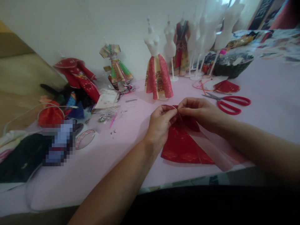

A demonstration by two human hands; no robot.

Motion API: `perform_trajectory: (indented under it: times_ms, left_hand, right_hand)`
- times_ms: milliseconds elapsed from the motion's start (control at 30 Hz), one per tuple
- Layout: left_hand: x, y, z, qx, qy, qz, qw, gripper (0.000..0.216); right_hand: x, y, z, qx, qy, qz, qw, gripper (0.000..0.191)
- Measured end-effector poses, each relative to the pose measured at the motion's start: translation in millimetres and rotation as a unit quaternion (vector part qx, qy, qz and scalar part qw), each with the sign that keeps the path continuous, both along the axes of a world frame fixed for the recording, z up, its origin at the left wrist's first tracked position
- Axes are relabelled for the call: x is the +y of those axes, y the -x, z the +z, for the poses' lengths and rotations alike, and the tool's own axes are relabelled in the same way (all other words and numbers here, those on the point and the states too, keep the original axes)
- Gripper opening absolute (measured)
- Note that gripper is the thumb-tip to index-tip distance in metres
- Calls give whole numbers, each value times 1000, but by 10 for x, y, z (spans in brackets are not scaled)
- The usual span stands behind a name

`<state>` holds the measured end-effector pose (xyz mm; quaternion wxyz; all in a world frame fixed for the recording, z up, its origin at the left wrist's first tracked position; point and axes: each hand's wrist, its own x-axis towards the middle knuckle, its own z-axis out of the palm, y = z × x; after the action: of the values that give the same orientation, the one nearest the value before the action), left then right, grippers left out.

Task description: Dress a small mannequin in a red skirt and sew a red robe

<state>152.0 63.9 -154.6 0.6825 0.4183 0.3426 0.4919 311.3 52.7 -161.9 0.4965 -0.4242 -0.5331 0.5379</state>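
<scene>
Pale pink surface (98, 178) stretches across the room against a white wall, crowded at the left of the frame with a heap of black cloth (21, 157), a blurred block (59, 142) hiding whatever lies there, and a red paper jacket (76, 79) toward the upper left. Just right of that stands a small green-and-gold dress (116, 65), with a printed sheet (106, 98) lying below it, its print too small to read. At top centre, a white dress form wearing a red-and-cream skirt (158, 78) stands ahead of a row of bare forms (206, 34). Below them, the left hand (160, 125) and right hand (199, 112) meet, fingertips together, pinching the gathered top of a red skirt piece (185, 145) patterned in gold, with pale sheer panels (219, 153) fanning out on its right. That piece lies directly below the hands, its long axis running from the pinch down and slightly right toward the near edge of the surface; the left hand sits closer to its red body, while the right arm crosses above the pale panels. Farther right, well clear of the hands, lie a red cut-out piece (226, 87) and red-handled scissors (231, 104), below a dark basket of scraps (233, 65). A dark sign (260, 14) at the upper right carries lettering too blurred to read.
</scene>
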Motion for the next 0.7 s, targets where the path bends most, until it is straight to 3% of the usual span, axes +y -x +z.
perform_trajectory:
  times_ms: [367,700]
  left_hand:
    - [-5,-4,19,7,2,-9,1000,16]
    - [-3,-8,23,5,3,-9,1000,15]
  right_hand:
    - [32,-40,-47,46,39,36,997,14]
    - [39,-47,-56,66,26,58,996,10]
